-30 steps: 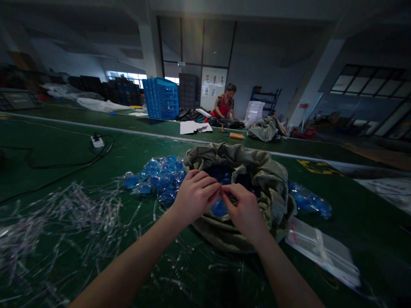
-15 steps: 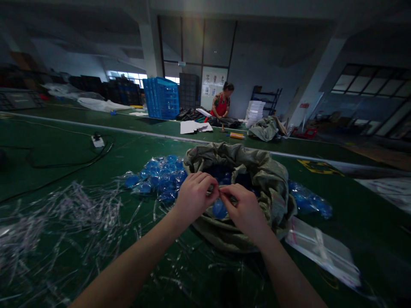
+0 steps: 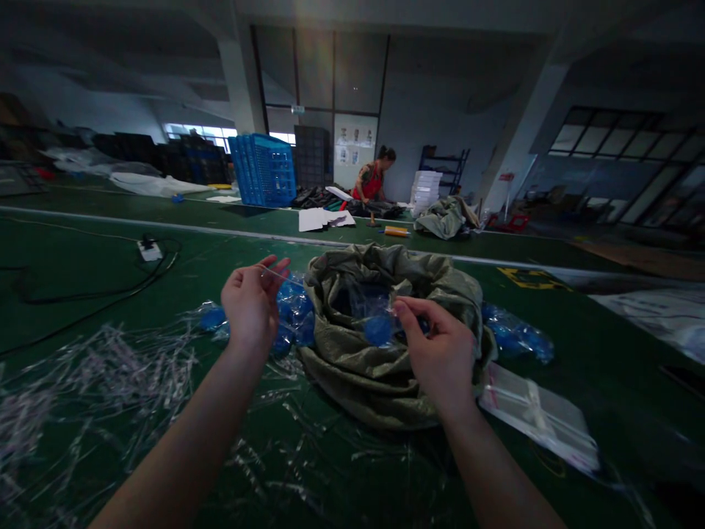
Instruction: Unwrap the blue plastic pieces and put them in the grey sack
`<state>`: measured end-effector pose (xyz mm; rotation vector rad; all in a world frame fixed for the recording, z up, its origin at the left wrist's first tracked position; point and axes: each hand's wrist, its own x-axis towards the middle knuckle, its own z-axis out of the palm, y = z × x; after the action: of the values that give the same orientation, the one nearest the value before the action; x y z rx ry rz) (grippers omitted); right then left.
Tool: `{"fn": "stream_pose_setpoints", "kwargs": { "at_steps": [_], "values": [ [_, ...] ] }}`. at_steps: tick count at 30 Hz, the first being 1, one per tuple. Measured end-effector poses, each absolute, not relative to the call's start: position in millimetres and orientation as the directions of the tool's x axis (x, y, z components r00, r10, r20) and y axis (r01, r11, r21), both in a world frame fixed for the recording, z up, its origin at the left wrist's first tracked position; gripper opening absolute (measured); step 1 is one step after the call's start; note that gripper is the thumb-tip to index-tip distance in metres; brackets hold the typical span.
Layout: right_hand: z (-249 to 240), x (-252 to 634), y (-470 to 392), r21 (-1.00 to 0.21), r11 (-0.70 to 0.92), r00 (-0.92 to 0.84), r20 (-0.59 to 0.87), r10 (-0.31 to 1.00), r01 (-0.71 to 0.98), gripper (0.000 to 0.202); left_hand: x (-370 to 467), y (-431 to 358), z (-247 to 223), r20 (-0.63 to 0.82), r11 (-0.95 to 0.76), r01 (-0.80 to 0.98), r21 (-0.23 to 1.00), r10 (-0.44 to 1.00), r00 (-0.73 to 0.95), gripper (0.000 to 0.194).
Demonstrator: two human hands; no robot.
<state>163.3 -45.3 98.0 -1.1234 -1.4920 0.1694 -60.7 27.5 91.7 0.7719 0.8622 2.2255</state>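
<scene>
My right hand (image 3: 440, 345) pinches the top edge of a small clear plastic bag, in which a round blue piece (image 3: 378, 330) shows. Both are over the mouth of a grey-green woven sack (image 3: 352, 360) with a rolled-down rim. More blue pieces lie in the sack, mostly in shadow. To the left of the sack, my left hand (image 3: 252, 305) is raised, some fingers spread. A thin clear strip (image 3: 282, 276) trails from its thumb and fingers toward the sack. Bagged blue pieces (image 3: 294, 312) are heaped behind this hand.
Loose clear strips (image 3: 121, 375) cover the left of the green table (image 3: 264, 485). Right of the sack are more bagged blue pieces (image 3: 518, 334) and a stack of flat clear bags (image 3: 537, 411). A power socket (image 3: 149, 250) with cables lies left. Beyond, a person (image 3: 371, 180) works near a blue crate (image 3: 263, 170).
My hands were together above the sack. The left has moved away to the left, with a thin strip trailing; the right has shifted slightly and still holds the bag with the blue piece.
</scene>
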Motion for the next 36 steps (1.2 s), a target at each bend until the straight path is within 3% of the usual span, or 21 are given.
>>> {"fn": "stream_pose_setpoints", "kwargs": {
  "at_steps": [5, 8, 11, 13, 17, 20, 25, 28, 33, 36],
  "values": [
    [101.2, 168.3, -44.6, -0.694, 0.484, 0.223, 0.667, 0.711, 0.533, 0.017, -65.9, 30.2, 86.2, 0.438, -0.643, -0.292, 0.708, 0.725, -0.532, 0.023],
    [103.2, 171.0, -44.3, -0.727, 0.48, 0.247, 0.645, 0.724, 0.492, 0.018, -59.2, 28.8, 77.2, 0.522, -0.586, -0.182, 0.79, 0.797, -0.303, 0.018],
    [104.9, 171.6, -46.5, -0.741, 0.492, 0.254, 0.639, 0.726, 0.458, 0.017, -47.4, 21.7, 72.4, 0.446, -0.449, 0.03, 0.893, 0.891, 0.084, 0.01],
    [105.3, 170.8, -48.9, -0.745, 0.515, 0.241, 0.641, 0.729, 0.424, 0.016, -37.5, 14.3, 71.7, 0.366, -0.409, 0.127, 0.904, 0.892, 0.264, 0.015],
    [104.4, 168.9, -52.9, -0.758, 0.558, 0.199, 0.637, 0.745, 0.336, 0.016, -18.6, 2.4, 70.4, 0.34, -0.385, 0.023, 0.922, 0.84, 0.423, 0.038],
    [103.9, 169.2, -53.2, -0.772, 0.564, 0.197, 0.626, 0.755, 0.293, 0.015, -11.2, 0.3, 68.6, 0.401, -0.424, -0.036, 0.905, 0.822, 0.405, 0.024],
    [105.0, 172.7, -45.0, -0.792, 0.558, 0.234, 0.608, 0.759, 0.248, 0.015, -15.2, -0.5, 71.8, 0.456, -0.453, -0.067, 0.889, 0.863, 0.216, 0.022],
    [105.3, 177.4, -36.5, -0.81, 0.523, 0.166, 0.572, 0.803, 0.264, 0.02, -20.8, -3.0, 78.0, 0.447, -0.447, -0.03, 0.894, 0.886, 0.119, 0.022],
    [102.8, 185.5, -27.8, -0.871, 0.359, -0.007, 0.379, 0.925, 0.334, 0.038, -25.9, -3.7, 83.7, 0.429, -0.43, 0.002, 0.903, 0.903, 0.008, 0.023],
    [100.3, 184.6, -25.3, -0.855, 0.357, -0.052, 0.366, 0.929, 0.375, 0.037, -26.6, -2.4, 83.5, 0.414, -0.414, -0.026, 0.91, 0.91, 0.003, 0.023]
  ]
}}
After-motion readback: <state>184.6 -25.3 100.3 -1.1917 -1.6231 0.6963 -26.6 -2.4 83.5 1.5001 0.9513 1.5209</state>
